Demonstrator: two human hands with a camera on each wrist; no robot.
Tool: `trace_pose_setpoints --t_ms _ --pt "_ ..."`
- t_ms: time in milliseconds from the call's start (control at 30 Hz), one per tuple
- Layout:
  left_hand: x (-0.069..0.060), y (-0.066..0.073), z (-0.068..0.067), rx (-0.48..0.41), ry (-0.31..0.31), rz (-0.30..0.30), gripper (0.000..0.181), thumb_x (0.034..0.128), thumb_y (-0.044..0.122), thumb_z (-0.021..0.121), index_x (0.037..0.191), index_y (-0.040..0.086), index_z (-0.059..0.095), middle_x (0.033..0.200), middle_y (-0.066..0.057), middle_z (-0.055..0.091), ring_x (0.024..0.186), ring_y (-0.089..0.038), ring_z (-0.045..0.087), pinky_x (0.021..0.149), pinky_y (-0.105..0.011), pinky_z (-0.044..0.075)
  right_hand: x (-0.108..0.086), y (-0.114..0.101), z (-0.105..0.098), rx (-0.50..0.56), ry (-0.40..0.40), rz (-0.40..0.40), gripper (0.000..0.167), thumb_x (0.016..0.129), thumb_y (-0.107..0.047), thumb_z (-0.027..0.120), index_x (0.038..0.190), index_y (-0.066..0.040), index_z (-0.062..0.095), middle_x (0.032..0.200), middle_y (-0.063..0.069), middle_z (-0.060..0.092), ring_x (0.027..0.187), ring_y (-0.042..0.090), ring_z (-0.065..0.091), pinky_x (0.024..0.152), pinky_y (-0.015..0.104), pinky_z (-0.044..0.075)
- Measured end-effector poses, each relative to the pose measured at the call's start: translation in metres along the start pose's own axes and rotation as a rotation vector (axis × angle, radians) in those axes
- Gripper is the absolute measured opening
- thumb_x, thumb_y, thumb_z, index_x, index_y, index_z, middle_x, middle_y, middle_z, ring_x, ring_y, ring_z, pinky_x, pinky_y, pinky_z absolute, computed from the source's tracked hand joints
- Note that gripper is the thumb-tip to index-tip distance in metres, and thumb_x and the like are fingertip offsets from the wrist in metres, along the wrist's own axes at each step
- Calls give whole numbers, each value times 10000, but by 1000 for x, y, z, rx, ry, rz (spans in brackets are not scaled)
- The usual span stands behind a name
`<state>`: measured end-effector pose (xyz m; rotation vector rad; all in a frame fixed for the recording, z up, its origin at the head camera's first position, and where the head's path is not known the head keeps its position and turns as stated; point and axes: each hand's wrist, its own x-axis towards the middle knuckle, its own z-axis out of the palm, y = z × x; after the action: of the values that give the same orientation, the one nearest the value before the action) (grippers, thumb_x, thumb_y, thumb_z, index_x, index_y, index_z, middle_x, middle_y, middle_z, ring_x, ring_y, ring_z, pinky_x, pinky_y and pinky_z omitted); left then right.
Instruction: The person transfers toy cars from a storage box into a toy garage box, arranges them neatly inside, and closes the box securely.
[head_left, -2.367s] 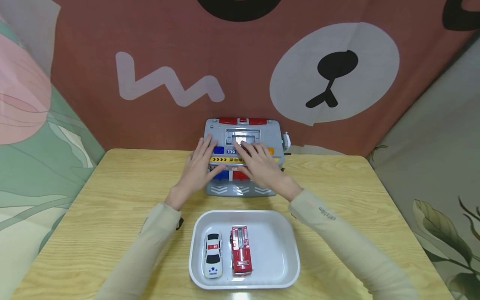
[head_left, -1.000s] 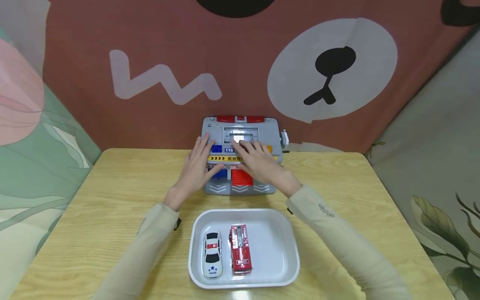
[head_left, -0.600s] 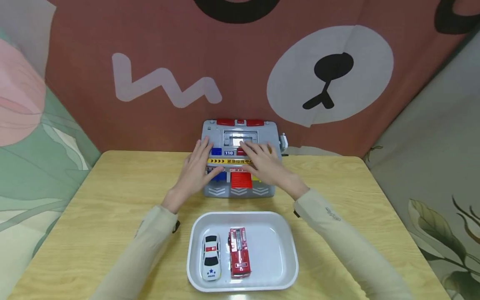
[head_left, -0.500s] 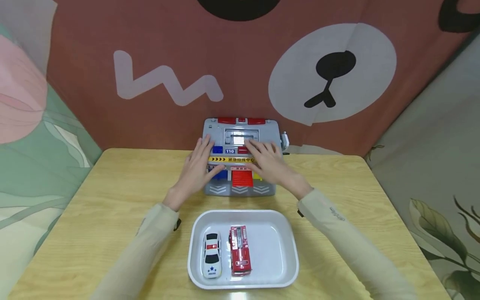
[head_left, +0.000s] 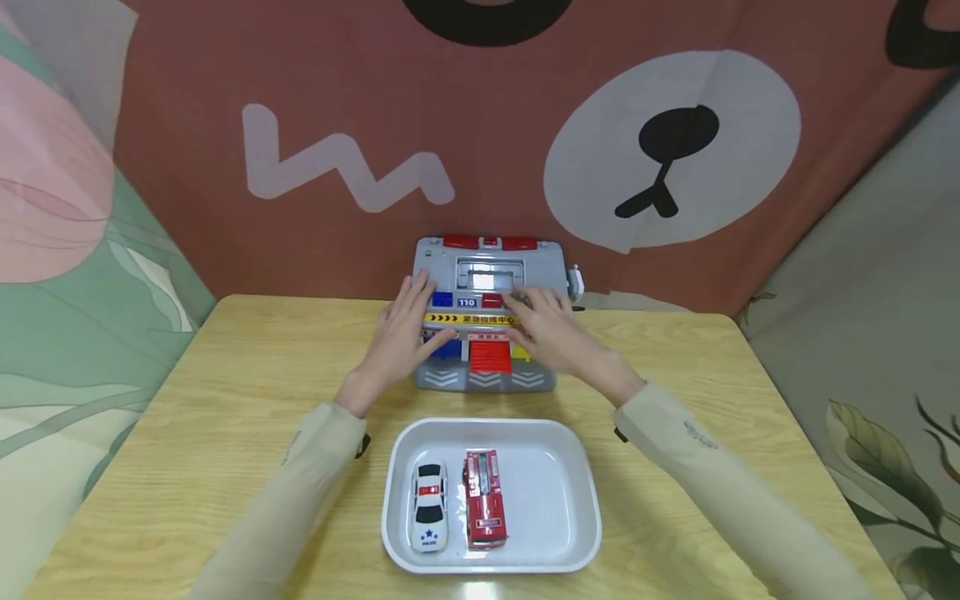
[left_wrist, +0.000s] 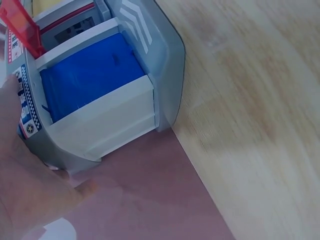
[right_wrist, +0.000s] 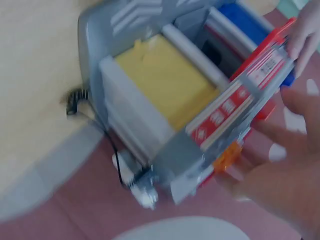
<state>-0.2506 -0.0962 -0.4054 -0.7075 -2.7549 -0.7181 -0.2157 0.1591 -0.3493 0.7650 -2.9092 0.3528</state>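
Observation:
A grey toy station (head_left: 486, 382) with red, blue and yellow doors stands at the table's back edge. My left hand (head_left: 397, 346) rests on its left side, fingers straight and the thumb by its front edge. My right hand (head_left: 558, 333) lies over the top's right part, its fingertips by the red button (head_left: 492, 301). The red door (head_left: 491, 357) sticks out, raised, as the left wrist view also shows. In that view the blue door (left_wrist: 95, 75) is down; in the right wrist view the yellow door (right_wrist: 165, 75) is down too.
A white tray (head_left: 555, 562) stands nearer on the wooden table (head_left: 247, 400), holding a white police car (head_left: 429, 508) and a red fire truck (head_left: 485, 500). A black cable (right_wrist: 112, 145) runs beside the station's right side. A patterned cloth (head_left: 337, 250) hangs behind.
My right hand has moved right across the station's top, uncovering the red button. The red door has swung up and outward. My left hand has stayed in place.

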Motion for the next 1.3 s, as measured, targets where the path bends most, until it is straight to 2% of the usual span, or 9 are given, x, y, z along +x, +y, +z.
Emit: trace_pose_setpoints --t_ms 167,300,433,533,633,767,867,1067,1300 --pt "1 -1 1 21 -14 18 864 929 613 474 1545 82 182 1620 -45 6 1465 -228 -67 1089 -624 205 -23 -4 -1 360 217 57 291 937 -62 620 1215 21 640 1390 221 395 1258 325 375 937 461 471" --pt "4 -4 -2 48 -16 37 860 934 607 468 1544 76 176 1620 -57 8 1465 -237 -68 1089 -626 204 -45 -8 -1 515 235 107 226 928 -41 629 1145 -3 681 1222 146 526 1021 250 537 762 352 539" --pt "4 -4 -5 76 -36 35 866 937 611 457 1548 78 153 1619 -63 -4 1463 -245 -78 1096 -622 186 -67 -18 1 650 100 160 222 938 -84 634 1142 -8 674 1105 106 638 847 211 637 688 301 559" --pt "5 -3 -6 101 -49 40 869 938 606 462 1550 78 143 1619 -75 0 1463 -253 -77 1103 -616 176 -81 -27 8 810 -51 217 268 962 -120 606 1175 40 633 1029 151 675 772 232 681 674 357 578" --pt "5 -2 -7 114 -61 41 868 939 600 467 1551 80 137 1619 -78 -2 1463 -259 -74 1105 -610 179 -95 -36 17 968 -201 297 327 979 -149 578 1196 95 591 984 196 676 769 267 691 705 424 576" --pt "5 -1 -7 120 -68 32 864 939 591 479 1549 78 146 1618 -83 3 1466 -292 -37 1106 -606 182 -112 -49 33 1098 -358 410 351 983 -186 566 1128 132 592 912 179 683 750 284 693 706 413 578" --pt "4 -1 -7 121 -65 25 862 937 585 490 1548 79 153 1618 -85 10 1465 -309 -16 1109 -603 175 -122 -58 44 1127 -452 464 374 986 -214 556 1078 147 597 890 174 684 743 305 695 698 393 579" --pt "8 0 -7 118 -56 23 865 936 600 472 1551 88 140 1619 -77 6 1465 -269 -55 1119 -592 157 -133 -70 53 1073 -625 567 448 991 -325 542 1071 114 589 873 147 686 764 290 696 724 376 573" --pt "6 0 -7 110 -70 24 873 933 596 486 1549 81 144 1618 -83 6 1465 -266 -62 1110 -606 167 -139 -76 59 1052 -665 527 314 976 -233 576 960 79 605 839 128 647 704 184 648 716 353 571"
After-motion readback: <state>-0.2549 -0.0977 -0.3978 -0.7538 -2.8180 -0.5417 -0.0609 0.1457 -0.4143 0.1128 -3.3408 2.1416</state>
